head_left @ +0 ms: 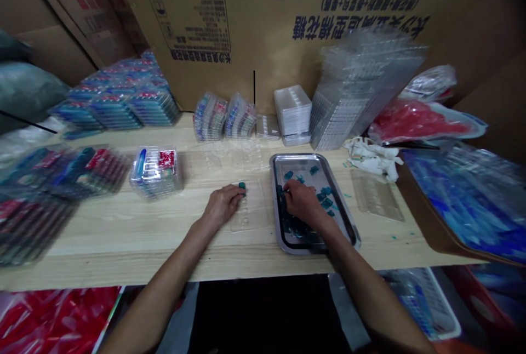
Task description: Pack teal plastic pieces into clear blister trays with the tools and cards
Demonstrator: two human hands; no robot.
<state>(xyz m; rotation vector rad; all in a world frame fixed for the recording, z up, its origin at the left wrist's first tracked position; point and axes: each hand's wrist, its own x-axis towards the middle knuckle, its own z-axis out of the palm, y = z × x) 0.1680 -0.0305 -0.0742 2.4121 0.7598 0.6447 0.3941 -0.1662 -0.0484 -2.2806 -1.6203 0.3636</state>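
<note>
Looking down from the head view, we are seeing two bare hands working well apart over a pale desk (143, 239). The left hand (222, 205) is pinching a small green piece (241, 185) at its fingertips, just over the edge of a thin clear tray (258, 211) that is lying flat. The right hand (303, 200) is reaching into a metal tray (302, 163), where more green pieces (326, 192) are lying. Its fingers are bending down at the left side, but we cannot tell if they are closing on a piece.

The step in hand seems to be picking up and sorting out these pieces. The next move is probably calling for a light, careful pinch, because some pieces are bunching close together.

The metal tray's raised rim is standing between the two hands, so a low hand could be bumping it. The clear tray is hard to see against the wood. Beyond the metal tray, a tall stack of clear trays (349, 96) is leaning, and white gloves (372, 158) are lying crumpled to its right. On the left, a filled pack stack (156, 170) is sitting out of the way.
</note>
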